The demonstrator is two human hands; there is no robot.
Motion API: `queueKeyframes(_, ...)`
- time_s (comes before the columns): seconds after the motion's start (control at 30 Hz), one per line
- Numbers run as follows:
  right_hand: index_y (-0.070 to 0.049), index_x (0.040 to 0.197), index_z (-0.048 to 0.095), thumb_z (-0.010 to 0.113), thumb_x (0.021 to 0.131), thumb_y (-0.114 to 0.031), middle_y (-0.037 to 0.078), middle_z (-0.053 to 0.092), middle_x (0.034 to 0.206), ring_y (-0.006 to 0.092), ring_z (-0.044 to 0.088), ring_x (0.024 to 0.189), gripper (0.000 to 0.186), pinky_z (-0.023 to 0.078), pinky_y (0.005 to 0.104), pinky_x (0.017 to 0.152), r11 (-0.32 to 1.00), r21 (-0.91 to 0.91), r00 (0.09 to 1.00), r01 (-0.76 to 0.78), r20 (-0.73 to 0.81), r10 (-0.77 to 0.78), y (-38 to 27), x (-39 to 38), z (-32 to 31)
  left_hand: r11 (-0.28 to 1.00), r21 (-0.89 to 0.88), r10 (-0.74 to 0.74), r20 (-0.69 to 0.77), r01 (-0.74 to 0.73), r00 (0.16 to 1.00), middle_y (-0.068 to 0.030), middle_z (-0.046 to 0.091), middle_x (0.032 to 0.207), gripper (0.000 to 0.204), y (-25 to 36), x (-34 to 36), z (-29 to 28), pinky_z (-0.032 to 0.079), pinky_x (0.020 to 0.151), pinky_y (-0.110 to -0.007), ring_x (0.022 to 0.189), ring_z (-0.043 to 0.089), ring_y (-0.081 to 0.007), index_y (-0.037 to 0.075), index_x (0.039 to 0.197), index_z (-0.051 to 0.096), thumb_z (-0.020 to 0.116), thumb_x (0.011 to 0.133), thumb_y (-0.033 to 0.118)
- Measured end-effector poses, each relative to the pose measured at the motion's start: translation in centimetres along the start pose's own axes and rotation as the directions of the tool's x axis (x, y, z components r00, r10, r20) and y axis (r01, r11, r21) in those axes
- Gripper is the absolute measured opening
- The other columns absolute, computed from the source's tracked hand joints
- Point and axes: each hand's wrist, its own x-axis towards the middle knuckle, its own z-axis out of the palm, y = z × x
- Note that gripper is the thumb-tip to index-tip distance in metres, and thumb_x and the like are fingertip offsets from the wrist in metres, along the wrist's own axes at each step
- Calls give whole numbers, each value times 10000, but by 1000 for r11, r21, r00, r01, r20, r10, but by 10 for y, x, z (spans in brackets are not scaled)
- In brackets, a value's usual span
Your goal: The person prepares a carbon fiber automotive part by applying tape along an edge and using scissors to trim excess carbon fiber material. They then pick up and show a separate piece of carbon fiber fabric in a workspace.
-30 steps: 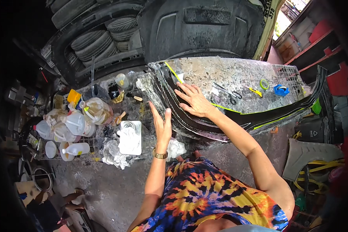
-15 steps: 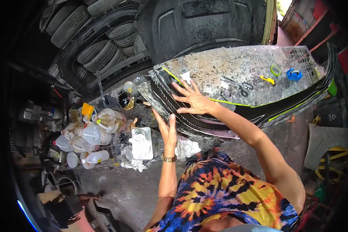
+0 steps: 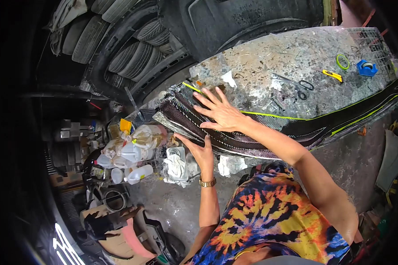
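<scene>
Item: panel (image 3: 298, 128), black, long and curved; it lay along the near side of the tabletop (image 3: 287, 53), under my right hand. Yellow-green tape (image 3: 276, 115) lined its far edge.

Item: my right hand (image 3: 220, 115), palm down on the panel's left part, fingers spread apart.

Item: my left hand (image 3: 201, 154), at the panel's near edge, thumb held away from the fingers; whether it touched, I could not tell. Watch (image 3: 208, 182) on that wrist.

Beyond the panel, left to right: white scrap (image 3: 228, 79); scissors (image 3: 301, 87), dark-handled; cutter (image 3: 332, 76), yellow; tape roll (image 3: 342, 62), green, far of the cutter; dispenser (image 3: 367, 68), blue.

To the left: metal tray (image 3: 184, 167) bearing a white cloth (image 3: 175, 164); jugs (image 3: 148, 136), clustered; bottle (image 3: 139, 173), white, lying tilted.

Near side, right of my left hand: rag (image 3: 231, 165), white, crumpled.

Far side: tyres (image 3: 90, 39), stacked.
</scene>
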Motion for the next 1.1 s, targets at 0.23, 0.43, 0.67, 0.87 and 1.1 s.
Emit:
queueKeyframes(0.23,-76,1300,532,475,872,-603,111,190,1549,339,97,1439,681,66,584,1137,994,108,999,13,32,-17,5,-6,9,999,-1,-43,-9,43,999,-296,55,1526,1005,7,-1,1,117,1156,-390,1429,108,-366,-26,1474,-70,651,776,25)
queueKeyframes(0.43,-73,1287,541,503,876,-563,115,219,1536,346,124,1433,641,74,589,1134,988,153,997,-18,75,7,-9,-50,0,997,-14,-81,-27,80,996,-253,44,1543,1014,14,-3,2,99,1152,-369,1438,76,-322,-5,1487,-46,662,761,-9)
queueKeyframes(0.67,-29,1311,509,436,901,-574,101,219,1538,324,133,1431,686,86,565,1139,996,71,998,-49,42,46,-14,-38,5,995,-46,-97,-71,94,993,-253,50,1544,1033,14,0,5,100,1154,-371,1440,79,-322,-1,1486,-47,697,771,27)
queueKeyframes(0.87,-29,1332,489,447,909,-537,106,241,1532,331,151,1427,662,86,587,1127,998,42,997,-43,-57,45,-2,5,17,994,27,-107,-54,109,993,-252,87,1538,1017,11,0,5,151,1148,-374,1431,129,-325,4,1488,-39,688,777,15)
queueKeyframes(1.1,-83,1389,437,461,908,-528,101,213,1545,342,122,1435,656,69,599,1126,999,-30,999,19,44,-17,3,0,11,992,37,-117,-74,120,990,-261,132,1527,1003,0,-3,3,214,1127,-381,1403,212,-342,26,1497,-17,684,779,33)
